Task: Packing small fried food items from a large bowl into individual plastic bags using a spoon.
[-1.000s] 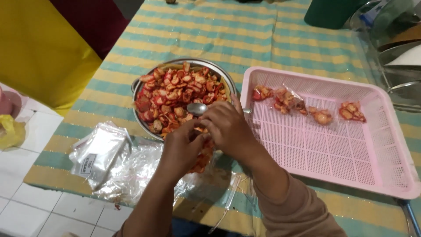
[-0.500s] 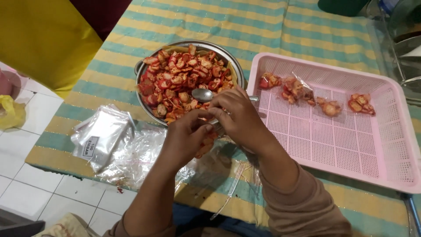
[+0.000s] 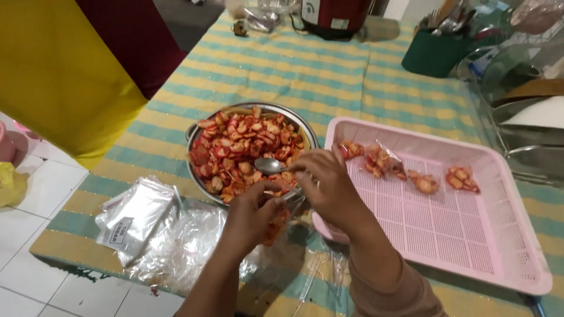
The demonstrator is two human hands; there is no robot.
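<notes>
A metal bowl (image 3: 197, 132) full of red and orange snack chips sits on the striped tablecloth. My right hand (image 3: 329, 188) grips a metal spoon (image 3: 269, 166) whose bowl lies over the chips at the near rim. My left hand (image 3: 252, 217) holds a small clear plastic bag (image 3: 276, 226) partly filled with chips, just below the spoon. A pink plastic basket (image 3: 470, 252) stands to the right, with several small filled chip bags (image 3: 423, 183) along its far side.
A pile of clear empty plastic bags (image 3: 153, 229) lies at the table's near left edge. At the far end stand a red appliance (image 3: 332, 17), a green cutlery holder (image 3: 435, 53) and a dish rack (image 3: 523, 105). White tiled floor lies left.
The view has shifted so the bowl and basket sit lower in frame. Both hands stay together at the bowl's near rim, spoon over the small bag.
</notes>
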